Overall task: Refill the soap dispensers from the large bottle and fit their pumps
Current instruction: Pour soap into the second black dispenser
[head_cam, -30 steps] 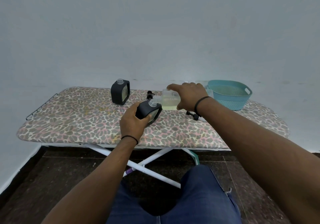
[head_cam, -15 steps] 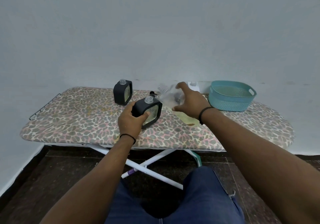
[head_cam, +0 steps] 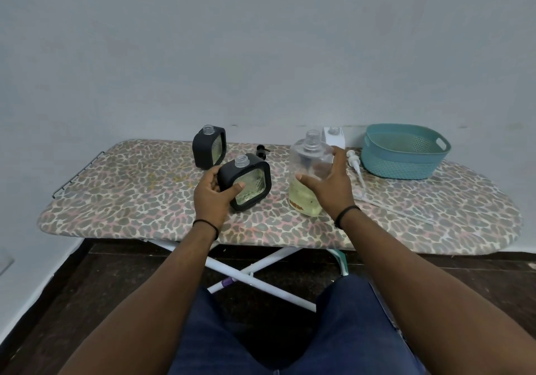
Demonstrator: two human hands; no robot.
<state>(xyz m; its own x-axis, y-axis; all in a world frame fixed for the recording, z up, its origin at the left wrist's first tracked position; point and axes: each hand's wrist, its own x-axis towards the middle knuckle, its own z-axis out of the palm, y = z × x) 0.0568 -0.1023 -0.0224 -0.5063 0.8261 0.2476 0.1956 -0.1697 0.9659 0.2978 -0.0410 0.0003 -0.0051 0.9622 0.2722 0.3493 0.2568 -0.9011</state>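
Note:
My left hand (head_cam: 213,193) grips a black square dispenser (head_cam: 250,183) with an open neck, tilted on the ironing board (head_cam: 130,200). My right hand (head_cam: 327,189) wraps the large clear bottle (head_cam: 307,171), which stands upright on the board with yellowish soap in its lower part and no cap. A second black dispenser (head_cam: 209,150) stands upright behind, its neck open. A black pump (head_cam: 262,152) lies between the dispensers at the back. A white pump (head_cam: 355,166) with a long tube lies right of the bottle.
A teal plastic basket (head_cam: 403,151) sits at the board's right rear. A white dispenser (head_cam: 333,137) stands behind the large bottle against the wall. The board's white legs and dark floor lie below, with my knees in blue jeans near its front edge.
The large bottle went from lying tipped over the dispenser's neck to standing upright on the board at the right. The dispenser in my left hand has come down to the board, still tilted.

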